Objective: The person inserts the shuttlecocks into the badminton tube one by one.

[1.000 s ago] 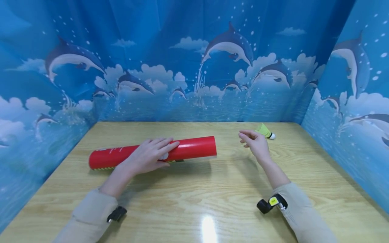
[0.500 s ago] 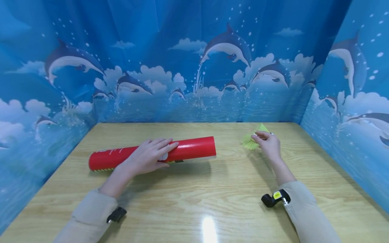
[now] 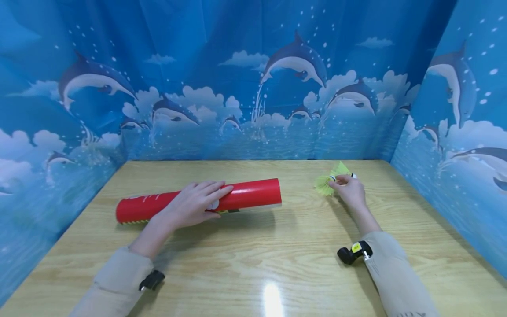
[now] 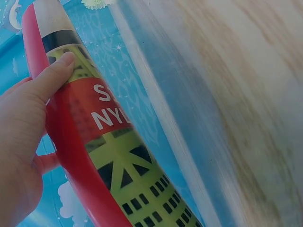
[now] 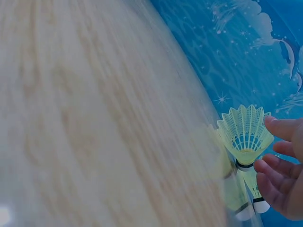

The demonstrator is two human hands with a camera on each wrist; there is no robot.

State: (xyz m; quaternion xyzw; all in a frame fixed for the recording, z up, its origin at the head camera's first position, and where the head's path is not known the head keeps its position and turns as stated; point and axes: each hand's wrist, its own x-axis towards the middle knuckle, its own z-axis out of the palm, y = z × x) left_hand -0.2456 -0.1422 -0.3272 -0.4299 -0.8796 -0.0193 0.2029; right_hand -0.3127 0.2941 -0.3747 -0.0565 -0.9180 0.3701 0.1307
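Note:
A red cardboard shuttlecock tube (image 3: 253, 193) slants across the left and middle of the table. My left hand (image 3: 192, 204) grips it round the middle, thumb on its clear side window (image 4: 83, 64). Its right end is tilted up, with a shadow beneath. At the back right, my right hand (image 3: 350, 191) is over a yellow shuttlecock (image 5: 245, 135), thumb at the skirt rim and fingertips right at the banded base. Thumb and fingers stand apart. Another yellow shuttlecock (image 3: 341, 167) lies just behind, partly covered by the hand.
The wooden table (image 3: 245, 259) has a glossy surface that mirrors the shuttlecocks. A dolphin-print curtain (image 3: 222, 66) hangs along its back and sides. A small black camera (image 3: 350, 253) is strapped to the right sleeve.
My right hand has moved right and come in over the shuttlecocks. The nearer shuttlecock now shows at its fingertips. My left hand and the tube have stayed put.

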